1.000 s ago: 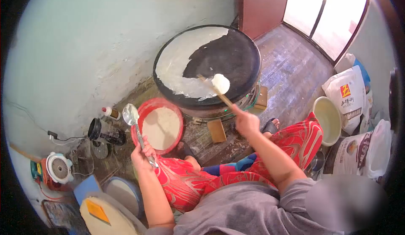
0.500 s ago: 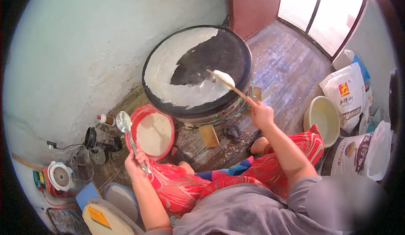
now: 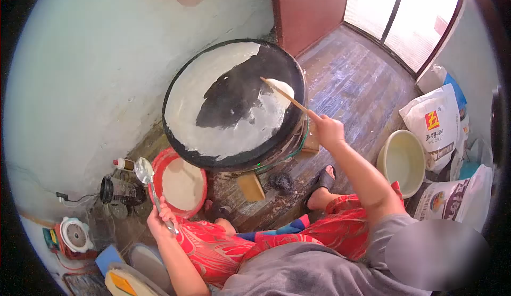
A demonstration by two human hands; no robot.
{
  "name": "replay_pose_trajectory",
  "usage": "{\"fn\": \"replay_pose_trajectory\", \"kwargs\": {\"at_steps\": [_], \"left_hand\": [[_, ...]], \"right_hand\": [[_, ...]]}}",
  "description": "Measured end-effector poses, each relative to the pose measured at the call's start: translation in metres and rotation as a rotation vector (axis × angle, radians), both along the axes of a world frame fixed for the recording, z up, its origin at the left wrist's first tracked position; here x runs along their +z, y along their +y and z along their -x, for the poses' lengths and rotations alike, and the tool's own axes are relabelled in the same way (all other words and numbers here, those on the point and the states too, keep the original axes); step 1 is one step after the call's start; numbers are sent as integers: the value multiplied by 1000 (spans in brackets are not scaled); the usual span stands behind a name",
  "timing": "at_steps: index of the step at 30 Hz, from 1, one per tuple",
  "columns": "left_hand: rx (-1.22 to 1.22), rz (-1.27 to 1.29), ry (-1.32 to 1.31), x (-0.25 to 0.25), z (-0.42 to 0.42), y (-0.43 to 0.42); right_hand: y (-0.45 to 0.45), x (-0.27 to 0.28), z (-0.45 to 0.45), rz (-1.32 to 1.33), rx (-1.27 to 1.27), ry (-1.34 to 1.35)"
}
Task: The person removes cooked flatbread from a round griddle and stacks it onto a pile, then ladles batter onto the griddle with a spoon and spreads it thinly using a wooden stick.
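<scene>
My left hand [image 3: 162, 220] is closed around the handle of a large metal spoon [image 3: 144, 170], its bowl pointing up beside a red basin [image 3: 204, 185] of pale batter [image 3: 182, 184]. In my right hand [image 3: 328, 131] is a wooden spreader [image 3: 297, 104], whose far end lies over the round black griddle [image 3: 296, 91]. A white lump of batter [image 3: 283, 89] sits against the spreader. Thin batter [image 3: 186, 128] coats the left and front of the griddle, while its centre and upper right show black.
At right stand a pale green basin [image 3: 379, 163] and white printed bags [image 3: 434, 120]. A tan block [image 3: 250, 186] lies in front of the griddle. To the left are a dark jug [image 3: 120, 190], a bottle [image 3: 124, 164] and a small fan [image 3: 76, 234].
My right hand has swept the spreader and lump along the griddle's right side, lengthening the batter coat there. The spoon stays in my left hand. The view has shifted.
</scene>
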State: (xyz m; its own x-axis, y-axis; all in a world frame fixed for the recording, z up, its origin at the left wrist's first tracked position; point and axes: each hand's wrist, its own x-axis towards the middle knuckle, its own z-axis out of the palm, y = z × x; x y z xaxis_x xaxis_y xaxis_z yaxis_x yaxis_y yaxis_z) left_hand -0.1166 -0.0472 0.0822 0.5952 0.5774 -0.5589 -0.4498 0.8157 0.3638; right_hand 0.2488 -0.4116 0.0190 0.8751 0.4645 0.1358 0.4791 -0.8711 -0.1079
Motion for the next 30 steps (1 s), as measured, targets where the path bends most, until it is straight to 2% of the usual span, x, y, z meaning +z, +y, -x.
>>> {"fn": "replay_pose_trajectory", "kwargs": {"at_steps": [1, 3, 4, 6, 7, 9, 11, 14, 16, 17, 19, 20, 22, 26, 28, 29, 30], "left_hand": [[-2, -1, 0, -1, -3, 0], [35, 24, 4, -2, -6, 1], [37, 34, 2, -3, -6, 2], [47, 45, 7, 0, -8, 0], [54, 58, 11, 0, -9, -2], [41, 61, -5, 0, -10, -1], [41, 42, 11, 0, -15, -3], [67, 51, 39, -1, -24, -4], [78, 65, 43, -2, -23, -3], [59, 69, 49, -4, -22, -2], [46, 70, 45, -1, -28, -3], [68, 54, 85, 5, -32, -9], [63, -29, 147, 2, -31, -10], [84, 37, 167, -4, -33, -4], [109, 40, 211, -1, -38, -5], [107, 38, 208, 1, -40, -6], [103, 47, 206, 2, -41, -7]], "right_hand": [[6, -4, 1, -1, -2, 0], [15, -23, 14, -390, 29, 263], [6, -21, 24, -389, 32, 263], [-27, -7, 36, -98, 516, 165], [-41, -14, 18, -94, 521, 166], [-61, -29, -29, 39, 255, 70], [-43, -21, -67, 85, 249, -171], [7, -10, -89, 28, 198, -145], [23, -6, -79, -369, 137, 197], [14, -2, -73, -373, 141, 197], [-21, 4, -71, -108, 546, 136], [-27, -1, -89, -106, 551, 131], [-32, -11, -127, 80, 251, -21], [30, -7, -163, -57, 228, -143], [53, -8, -157, -342, 114, 152], [46, -7, -147, -422, 176, 276], [29, 0, -140, -310, 319, 198]]}}
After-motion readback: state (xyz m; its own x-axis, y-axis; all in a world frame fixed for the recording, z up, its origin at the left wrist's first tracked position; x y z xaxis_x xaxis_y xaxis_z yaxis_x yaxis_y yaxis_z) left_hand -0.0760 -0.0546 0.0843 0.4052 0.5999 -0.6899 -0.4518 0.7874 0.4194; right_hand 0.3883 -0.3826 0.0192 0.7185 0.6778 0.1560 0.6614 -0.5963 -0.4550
